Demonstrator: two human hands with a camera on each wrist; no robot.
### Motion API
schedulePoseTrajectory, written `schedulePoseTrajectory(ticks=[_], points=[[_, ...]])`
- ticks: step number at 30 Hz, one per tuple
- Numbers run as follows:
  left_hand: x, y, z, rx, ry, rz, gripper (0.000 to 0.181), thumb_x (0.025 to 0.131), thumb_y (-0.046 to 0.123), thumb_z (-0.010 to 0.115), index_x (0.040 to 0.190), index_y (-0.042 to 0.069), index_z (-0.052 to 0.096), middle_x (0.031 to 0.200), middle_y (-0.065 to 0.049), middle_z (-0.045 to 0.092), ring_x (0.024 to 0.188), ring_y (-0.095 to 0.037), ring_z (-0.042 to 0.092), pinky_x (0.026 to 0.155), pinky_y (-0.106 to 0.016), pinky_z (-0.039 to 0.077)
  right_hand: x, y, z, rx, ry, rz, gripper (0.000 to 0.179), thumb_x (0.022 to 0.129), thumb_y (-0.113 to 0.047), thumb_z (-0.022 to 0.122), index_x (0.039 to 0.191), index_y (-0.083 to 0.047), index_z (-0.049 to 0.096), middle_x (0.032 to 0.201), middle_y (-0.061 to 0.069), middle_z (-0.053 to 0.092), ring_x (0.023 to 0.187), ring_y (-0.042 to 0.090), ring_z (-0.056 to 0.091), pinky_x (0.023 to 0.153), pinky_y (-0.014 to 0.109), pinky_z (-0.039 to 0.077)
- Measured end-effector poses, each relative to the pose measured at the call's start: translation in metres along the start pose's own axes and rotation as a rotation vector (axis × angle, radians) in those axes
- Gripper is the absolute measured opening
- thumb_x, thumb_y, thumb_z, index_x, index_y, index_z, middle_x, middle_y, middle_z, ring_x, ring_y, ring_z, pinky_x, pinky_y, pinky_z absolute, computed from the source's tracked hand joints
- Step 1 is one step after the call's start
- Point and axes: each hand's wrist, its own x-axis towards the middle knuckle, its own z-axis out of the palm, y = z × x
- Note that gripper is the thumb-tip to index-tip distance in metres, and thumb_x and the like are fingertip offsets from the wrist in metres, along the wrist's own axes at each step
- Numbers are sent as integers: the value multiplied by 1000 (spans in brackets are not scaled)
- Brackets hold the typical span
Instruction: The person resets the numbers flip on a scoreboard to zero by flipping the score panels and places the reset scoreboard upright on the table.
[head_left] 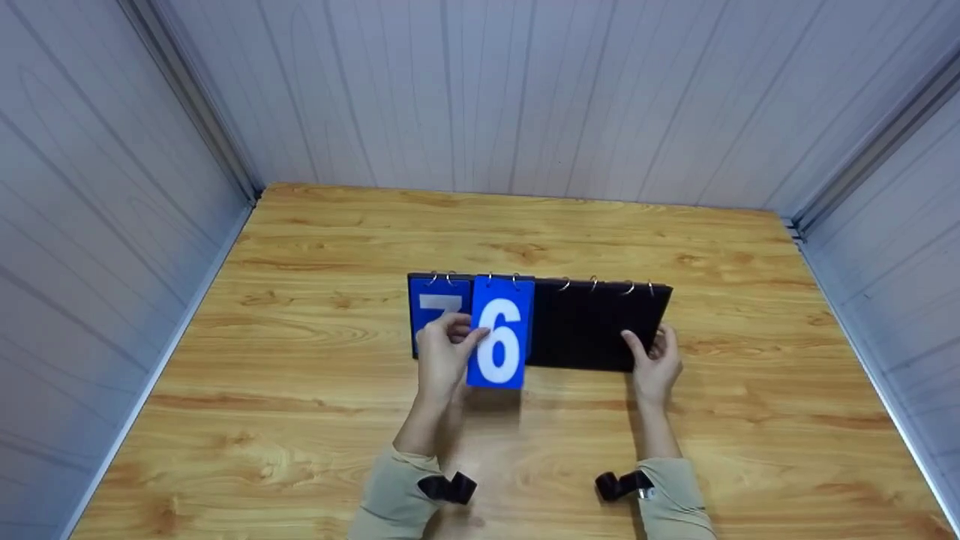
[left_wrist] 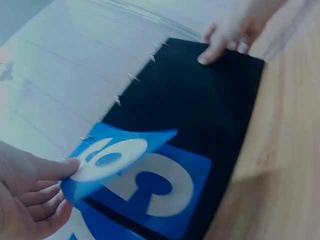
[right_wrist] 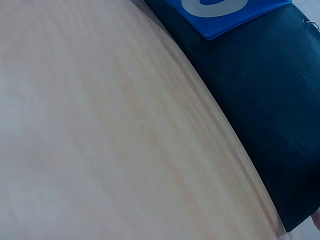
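Observation:
A black flip scoreboard (head_left: 581, 326) stands tilted back on the table, with metal rings along its top edge. My left hand (head_left: 444, 352) pinches the left edge of a blue number card (head_left: 484, 375) showing a white 6, which is lifted off the board. Under it, the left wrist view shows another blue card (left_wrist: 197, 170) with a curved white numeral, partly covered. Left of the 6 hangs a blue card (head_left: 421, 289) that looks like a 7, partly behind my fingers. My right hand (head_left: 658, 367) grips the board's lower right edge, thumb on the front; only a fingertip (right_wrist: 316, 219) shows in the right wrist view.
The scoreboard's right half is bare black with several rings (head_left: 594, 283) above it. A wood-grain table (head_left: 300, 420) surrounds the board. Pale panel walls (head_left: 487, 97) enclose the back and both sides. Each sleeve carries a black wrist strap (head_left: 450, 489).

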Motion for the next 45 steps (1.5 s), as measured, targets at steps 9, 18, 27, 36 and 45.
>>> schedulePoseTrajectory(ticks=[9,18,27,36,45], points=[[12,14,-16,-360,-117,-161,26,72,5,73,90,-9,61,72,-11,66,64,-13,62,56,-23,50,4,19,0,-46,5,6,35,69,-3,74,97,8,56,76,6,60,64,4,54,57,15,40],[24,36,-21,-498,-99,-130,24,79,7,66,98,-7,60,70,-5,64,61,-11,57,53,-21,47,2,7,1,-50,-2,13,34,69,0,74,97,9,56,74,10,60,61,5,52,55,15,39],[39,42,-19,-764,-196,40,20,85,-10,51,103,-15,54,84,-15,64,75,-20,63,71,-33,51,4,20,0,-52,3,15,35,69,-5,75,97,4,57,67,-4,56,58,4,51,53,15,39],[59,49,-15,-381,-56,172,16,70,0,72,84,-7,66,68,-9,63,58,-12,57,54,-25,49,-2,-5,0,-28,-17,7,34,70,4,72,98,12,55,73,17,57,60,10,52,53,16,39],[84,52,-9,-114,63,220,16,70,18,76,76,4,70,71,-2,63,66,-11,55,57,-22,44,0,5,-1,-28,-7,9,35,69,2,73,98,11,56,73,13,59,61,8,53,55,15,41]])
